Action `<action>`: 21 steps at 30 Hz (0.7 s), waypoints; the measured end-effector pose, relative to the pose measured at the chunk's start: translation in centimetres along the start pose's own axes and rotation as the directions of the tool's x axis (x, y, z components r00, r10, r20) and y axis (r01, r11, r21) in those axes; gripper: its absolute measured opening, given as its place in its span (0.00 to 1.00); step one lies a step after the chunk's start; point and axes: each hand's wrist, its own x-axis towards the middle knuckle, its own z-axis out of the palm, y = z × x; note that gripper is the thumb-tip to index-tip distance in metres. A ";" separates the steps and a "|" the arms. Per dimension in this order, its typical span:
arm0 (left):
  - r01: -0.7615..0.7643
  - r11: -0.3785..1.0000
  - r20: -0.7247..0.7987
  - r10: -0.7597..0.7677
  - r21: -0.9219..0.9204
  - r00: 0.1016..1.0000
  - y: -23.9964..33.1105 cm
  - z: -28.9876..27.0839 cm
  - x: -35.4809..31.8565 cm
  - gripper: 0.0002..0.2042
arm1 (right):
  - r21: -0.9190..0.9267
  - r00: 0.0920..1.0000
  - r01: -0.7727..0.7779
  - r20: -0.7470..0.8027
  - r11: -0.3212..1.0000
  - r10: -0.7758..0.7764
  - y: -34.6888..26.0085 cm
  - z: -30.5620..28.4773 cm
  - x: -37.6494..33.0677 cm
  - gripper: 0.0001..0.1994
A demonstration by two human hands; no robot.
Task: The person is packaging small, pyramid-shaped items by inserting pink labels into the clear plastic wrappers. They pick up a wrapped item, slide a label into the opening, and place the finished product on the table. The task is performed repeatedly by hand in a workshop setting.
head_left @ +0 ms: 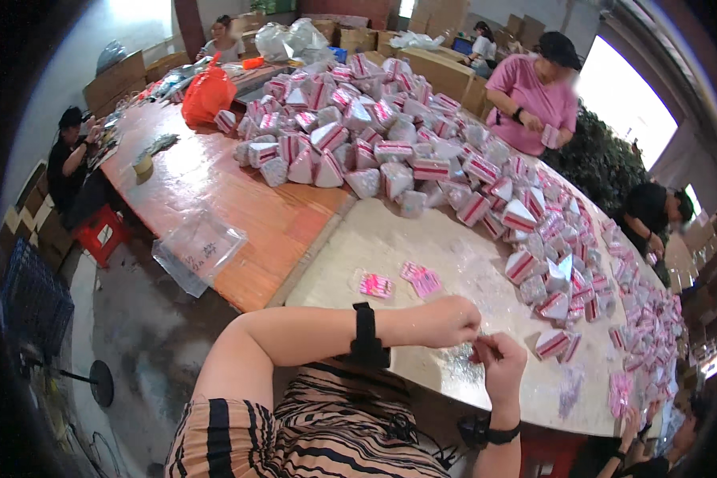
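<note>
My left hand (448,322) reaches across the front of the pale table (327,247), its fingers closed. Close against it, my right hand (502,368) is closed in a pinch. The fingertips of both hands nearly meet. A shiny, clear patch, perhaps thin plastic, shows just below them; what the fingers hold, if anything, is too small to make out. Beyond my left wrist lie a pink printed card (375,285) and a pair of overlapping pink cards (422,280). Two wrapped cake-slice-shaped pieces (551,343) sit to the right of my right hand.
A large heap of wrapped pink-and-white wedges (358,131) covers the table's far and right side. On the orange-brown board (271,247) lie a clear plastic bag (203,248), a tape roll (143,166) and a red bag (209,94). Several people sit or stand around the table.
</note>
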 end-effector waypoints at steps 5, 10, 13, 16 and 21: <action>0.114 0.988 0.034 -0.111 -0.103 0.993 -0.6 -0.3 -0.2 0.08 | 0.050 1.000 -0.019 -0.009 0.999 0.020 -0.2 0.5 0.7 0.01; 0.094 0.989 0.070 -0.086 -0.116 0.994 -0.1 -1.6 -0.4 0.10 | -0.073 0.993 0.102 -0.059 0.992 -0.106 -1.8 1.4 0.8 0.01; 0.120 0.986 0.102 -0.109 -0.119 0.989 0.3 -2.1 -0.6 0.09 | -0.234 0.974 0.199 -0.062 0.952 -0.218 -2.2 1.9 0.8 0.02; -0.069 0.996 -0.026 0.070 0.050 0.997 -0.2 -1.7 -0.9 0.07 | -0.326 0.960 0.242 -0.055 0.914 -0.274 -2.6 2.2 0.9 0.03; -0.168 0.979 0.044 0.164 0.113 0.985 -0.2 -2.2 -0.9 0.07 | -0.364 0.963 0.248 -0.009 0.898 -0.269 -2.8 2.0 1.4 0.03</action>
